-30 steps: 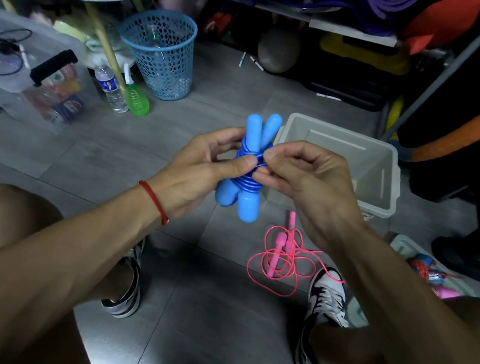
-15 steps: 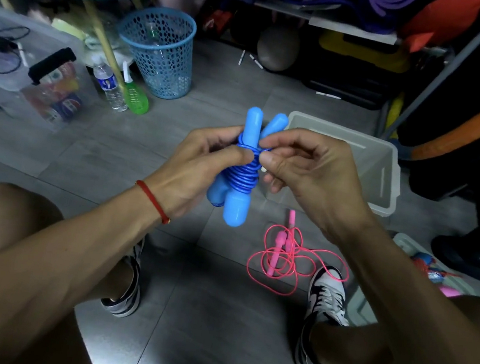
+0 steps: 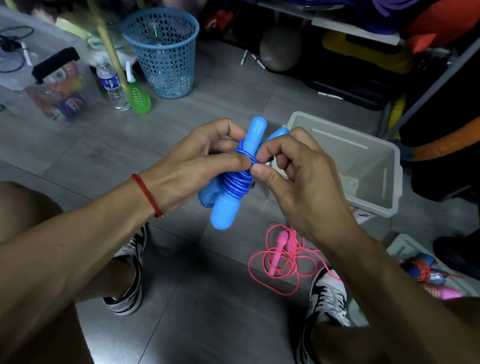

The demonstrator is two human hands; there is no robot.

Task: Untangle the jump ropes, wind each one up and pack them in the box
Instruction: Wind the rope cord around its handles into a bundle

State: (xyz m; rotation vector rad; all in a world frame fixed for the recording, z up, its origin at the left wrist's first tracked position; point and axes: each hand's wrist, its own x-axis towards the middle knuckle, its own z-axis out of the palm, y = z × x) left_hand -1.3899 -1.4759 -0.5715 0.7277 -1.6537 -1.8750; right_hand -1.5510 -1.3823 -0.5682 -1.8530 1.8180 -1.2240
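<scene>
Gripping one wound blue jump rope [image 3: 237,181], left hand [image 3: 195,166] and right hand [image 3: 299,186]; one pink jump rope [image 3: 279,258], one box [image 3: 392,177].

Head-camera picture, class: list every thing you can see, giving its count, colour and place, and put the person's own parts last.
blue jump rope: one, blue, wound round its handles, held in both hands
pink jump rope: one, pink, loose on the floor by the right shoe
box: one, pale grey, open, on the floor behind the hands
wastebasket: one, blue mesh, under the table
water bottle: one, clear, beside the table leg
spray bottle: one, green, beside the water bottle
left hand: grips the bundle
right hand: fingers pinch the cord
</scene>
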